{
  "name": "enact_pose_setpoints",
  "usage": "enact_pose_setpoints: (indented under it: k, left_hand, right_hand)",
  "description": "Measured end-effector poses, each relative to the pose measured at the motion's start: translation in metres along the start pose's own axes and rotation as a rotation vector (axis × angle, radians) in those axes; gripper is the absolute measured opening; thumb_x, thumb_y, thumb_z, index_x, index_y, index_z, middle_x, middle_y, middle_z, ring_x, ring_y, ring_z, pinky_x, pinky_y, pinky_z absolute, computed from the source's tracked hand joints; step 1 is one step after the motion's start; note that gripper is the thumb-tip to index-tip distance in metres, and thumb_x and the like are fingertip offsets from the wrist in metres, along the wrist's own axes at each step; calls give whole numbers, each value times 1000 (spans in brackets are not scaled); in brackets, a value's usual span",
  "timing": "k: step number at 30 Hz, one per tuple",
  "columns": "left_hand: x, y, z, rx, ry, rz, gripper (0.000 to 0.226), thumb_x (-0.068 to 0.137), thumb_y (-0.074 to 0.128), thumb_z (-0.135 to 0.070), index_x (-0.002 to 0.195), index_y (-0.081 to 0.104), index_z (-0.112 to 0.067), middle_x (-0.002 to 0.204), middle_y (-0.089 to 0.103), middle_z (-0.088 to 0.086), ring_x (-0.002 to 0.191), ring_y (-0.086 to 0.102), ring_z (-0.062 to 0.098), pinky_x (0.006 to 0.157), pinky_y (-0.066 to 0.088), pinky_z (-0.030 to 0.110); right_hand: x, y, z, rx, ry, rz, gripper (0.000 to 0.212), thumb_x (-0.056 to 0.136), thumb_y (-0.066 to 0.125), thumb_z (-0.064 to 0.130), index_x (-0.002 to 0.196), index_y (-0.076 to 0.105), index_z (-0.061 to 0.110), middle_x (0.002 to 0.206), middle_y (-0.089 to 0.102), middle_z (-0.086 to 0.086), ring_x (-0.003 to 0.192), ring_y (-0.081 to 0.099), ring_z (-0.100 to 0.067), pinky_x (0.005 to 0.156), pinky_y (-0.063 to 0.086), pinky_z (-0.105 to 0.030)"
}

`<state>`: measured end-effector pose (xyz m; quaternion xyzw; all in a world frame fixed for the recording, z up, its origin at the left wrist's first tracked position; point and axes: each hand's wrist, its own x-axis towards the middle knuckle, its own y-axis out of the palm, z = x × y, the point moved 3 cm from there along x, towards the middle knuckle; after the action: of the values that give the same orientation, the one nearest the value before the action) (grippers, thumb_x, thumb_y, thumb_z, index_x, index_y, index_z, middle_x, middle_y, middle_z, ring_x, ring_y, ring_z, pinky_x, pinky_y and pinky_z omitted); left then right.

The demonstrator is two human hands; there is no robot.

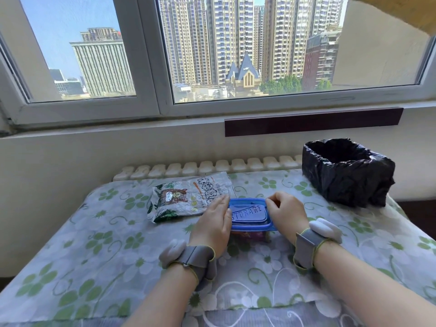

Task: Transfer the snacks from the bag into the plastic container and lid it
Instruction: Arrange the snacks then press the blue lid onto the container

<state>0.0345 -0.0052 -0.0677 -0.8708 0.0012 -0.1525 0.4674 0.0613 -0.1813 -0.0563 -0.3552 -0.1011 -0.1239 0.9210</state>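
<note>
A small clear plastic container (250,234) stands on the flowered cloth at the table's middle, with a blue lid (249,214) marked STORAGE lying on top of it. Dark snacks show through its front wall. My left hand (215,224) lies flat against the container's left side with straight fingers. My right hand (286,214) has its fingers curled over the lid's right edge. The silvery snack bag (186,197) lies flat on the cloth just left of and behind the container, touching my left fingertips.
A box lined with a black bin bag (346,171) stands at the table's back right. A white radiator (207,167) runs along the table's far edge under the window. The flowered tablecloth (94,244) covers the whole table.
</note>
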Motion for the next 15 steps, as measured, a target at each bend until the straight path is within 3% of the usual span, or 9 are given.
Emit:
enact_pose_setpoints:
  k: [5, 10, 15]
  left_hand:
    - [1, -2, 0, -5, -3, 32, 52, 100, 29, -36, 148, 25, -16, 157, 22, -3, 145, 17, 9, 114, 12, 20]
    - [0, -9, 0, 7, -21, 110, 80, 86, 46, -59, 149, 21, -16, 157, 20, -4, 144, 17, 10, 115, 14, 24]
    - [1, -12, -2, 29, -40, 127, 91, 81, 53, -62, 150, 16, -16, 159, 17, -2, 145, 14, 10, 117, 13, 26]
  right_hand:
    - [0, 0, 0, 49, 41, 15, 18, 89, 51, 20, 87, 66, 9, 79, 63, -6, 76, 55, -21, 66, 39, -26]
    - [10, 0, 0, 149, 173, 74, 17, 87, 57, 24, 91, 68, 12, 81, 61, -3, 80, 56, -20, 68, 39, -26]
    - [16, 3, 2, 170, 198, 53, 22, 87, 59, 28, 91, 70, 10, 83, 65, -8, 80, 57, -21, 68, 40, -27]
